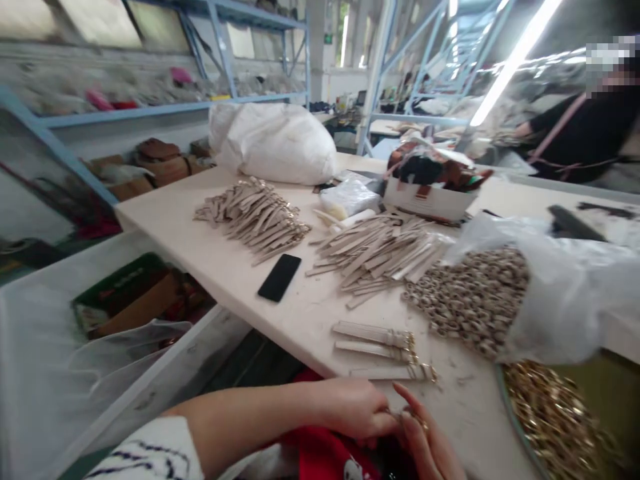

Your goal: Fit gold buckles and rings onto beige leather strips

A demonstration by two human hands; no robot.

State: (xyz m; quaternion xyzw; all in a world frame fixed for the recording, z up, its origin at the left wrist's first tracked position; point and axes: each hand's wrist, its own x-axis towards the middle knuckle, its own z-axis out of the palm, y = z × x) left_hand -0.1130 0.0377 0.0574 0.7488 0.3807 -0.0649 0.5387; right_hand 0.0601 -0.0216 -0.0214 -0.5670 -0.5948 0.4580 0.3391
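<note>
Blue metal shelving [150, 113] stands behind a pale worktable [220, 263], on which a black phone [280, 278] lies flat. Well beyond the phone slumps a large white sack [280, 143]. Between the two is a heap of beige straps [250, 217], narrow and flat, many ending in gold-coloured metal. To the phone's right, more beige strips [375, 253] overlap in a loose fan, and farther right small beige loops [475, 293] lie piled against a cloudy plastic bag [560, 293]. Farthest right of the phone, and nearer the person, gold-coloured fittings [555, 413] glint in a container [600, 377].

Three strap bundles [370, 350] lie right of the phone on its near side, pale and straight, roughly parallel, with gold hardware at their right ends. Past them, nearer still to the person, the left hand [357, 408] and right hand [430, 443] come together. Curled left fingers pinch a small piece [397, 412] with a metallic glint; its shape is mostly covered. Right fingertips meet it, one finger raised; whether they grip it, I cannot tell.
</note>
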